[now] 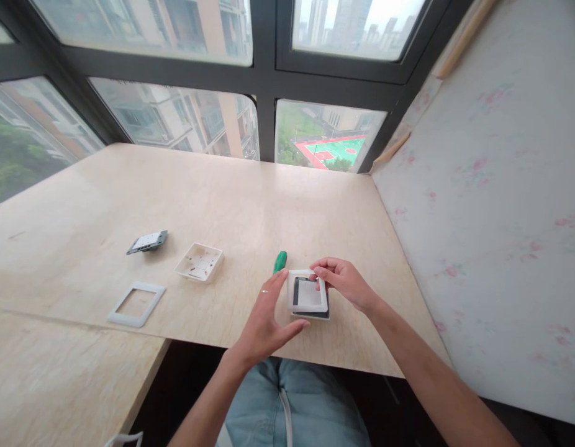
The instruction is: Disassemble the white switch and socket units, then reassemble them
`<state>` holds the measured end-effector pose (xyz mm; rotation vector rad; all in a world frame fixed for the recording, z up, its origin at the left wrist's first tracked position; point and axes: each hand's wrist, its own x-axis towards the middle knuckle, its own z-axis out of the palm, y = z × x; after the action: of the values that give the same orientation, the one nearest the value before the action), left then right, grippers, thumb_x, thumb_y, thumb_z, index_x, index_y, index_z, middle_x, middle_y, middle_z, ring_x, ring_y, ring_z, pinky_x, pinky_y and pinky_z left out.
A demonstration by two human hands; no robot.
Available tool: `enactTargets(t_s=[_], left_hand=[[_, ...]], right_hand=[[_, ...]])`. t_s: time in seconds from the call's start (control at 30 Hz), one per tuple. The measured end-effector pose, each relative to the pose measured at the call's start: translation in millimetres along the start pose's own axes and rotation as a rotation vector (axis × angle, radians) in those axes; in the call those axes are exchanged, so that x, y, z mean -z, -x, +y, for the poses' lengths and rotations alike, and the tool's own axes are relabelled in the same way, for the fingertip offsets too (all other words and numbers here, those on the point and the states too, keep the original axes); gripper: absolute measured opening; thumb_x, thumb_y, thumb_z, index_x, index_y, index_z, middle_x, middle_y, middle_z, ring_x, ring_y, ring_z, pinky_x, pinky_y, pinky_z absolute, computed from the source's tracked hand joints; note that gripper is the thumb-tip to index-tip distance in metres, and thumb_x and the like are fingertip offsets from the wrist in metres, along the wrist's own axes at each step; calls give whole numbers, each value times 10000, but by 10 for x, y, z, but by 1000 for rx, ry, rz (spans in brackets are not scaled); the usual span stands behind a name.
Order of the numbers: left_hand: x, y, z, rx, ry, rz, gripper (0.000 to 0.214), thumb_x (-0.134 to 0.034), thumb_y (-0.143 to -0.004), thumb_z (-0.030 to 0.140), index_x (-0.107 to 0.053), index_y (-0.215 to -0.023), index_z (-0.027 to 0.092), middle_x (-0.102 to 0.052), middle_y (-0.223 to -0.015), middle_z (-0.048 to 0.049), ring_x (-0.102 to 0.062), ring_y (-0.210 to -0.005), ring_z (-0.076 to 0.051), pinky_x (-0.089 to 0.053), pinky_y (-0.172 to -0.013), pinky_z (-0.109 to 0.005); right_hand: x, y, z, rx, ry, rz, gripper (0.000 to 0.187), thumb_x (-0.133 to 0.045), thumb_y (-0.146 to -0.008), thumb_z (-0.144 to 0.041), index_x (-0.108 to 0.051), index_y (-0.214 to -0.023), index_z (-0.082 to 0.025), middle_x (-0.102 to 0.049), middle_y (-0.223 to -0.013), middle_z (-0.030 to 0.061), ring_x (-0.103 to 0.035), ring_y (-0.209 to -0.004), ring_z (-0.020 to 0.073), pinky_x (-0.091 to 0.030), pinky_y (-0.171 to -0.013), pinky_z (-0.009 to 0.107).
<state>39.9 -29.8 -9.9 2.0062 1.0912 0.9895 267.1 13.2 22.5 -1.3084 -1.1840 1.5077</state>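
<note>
My right hand [341,280] pinches the upper right corner of a white cover frame [308,308], like one from a wall switch or socket. The frame sits slightly askew over a switch-like module [308,292] with a pale face and dark edge. White edging shows beneath the module, but most of what lies under it is hidden. On the other side, my left hand [264,320] is spread, its fingertips at the frame's upper left corner and its thumb near the lower edge. Just behind, a green-handled tool [280,261] lies partly covered by the left fingers.
Left of my hands are an open white mounting box [199,262], a second module [148,241] with dark edges, and another white frame [137,304]. The wooden tabletop [250,205] ends at windows ahead and a flower-patterned wall [497,217] on the right. Its front edge is near my lap.
</note>
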Motion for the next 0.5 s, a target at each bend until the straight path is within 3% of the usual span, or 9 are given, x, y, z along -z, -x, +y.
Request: enactTargets(t_s=[0.1, 0.23, 0.37, 0.5], left_hand=[[-82, -112, -60, -56, 7, -143, 894, -766, -832, 403, -245, -1552, 303, -383, -1573, -156, -359, -1474, -330, -367, -1174, -568], [-85, -152, -113, -37, 32, -164, 871, -749, -845, 376, -252, -1556, 305, -352, -1596, -155, -334, -1491, -331, -367, -1173, -586], [-45, -169, -101, -9, 21, -221, 886, -781, -807, 444, -299, -1538, 305, -436, -1543, -146, -411, -1445, -332, -366, -1176, -584], [-26, -195, -118, -7, -13, -202, 863, -784, -800, 455, -335, -1519, 298, -479, -1503, -147, -453, -1409, -331, -392, -1161, -565]], right_hand=[[75, 97, 82, -5, -36, 24, 372, -783, -763, -510, -720, -909, -173, -756, -820, 54, -660, -614, 133, -520, -583, 275], [159, 184, 169, -12, -86, 57, 367, -783, -764, -508, -719, -916, -180, -758, -839, 59, -658, -621, 137, -540, -603, 295], [178, 194, 230, -2, -93, 59, 371, -779, -764, -514, -716, -919, -183, -759, -836, 60, -671, -631, 149, -546, -605, 303], [161, 181, 261, 26, 6, 56, 348, -713, -823, -524, -713, -947, -199, -757, -827, 58, -696, -707, 182, -566, -672, 344]])
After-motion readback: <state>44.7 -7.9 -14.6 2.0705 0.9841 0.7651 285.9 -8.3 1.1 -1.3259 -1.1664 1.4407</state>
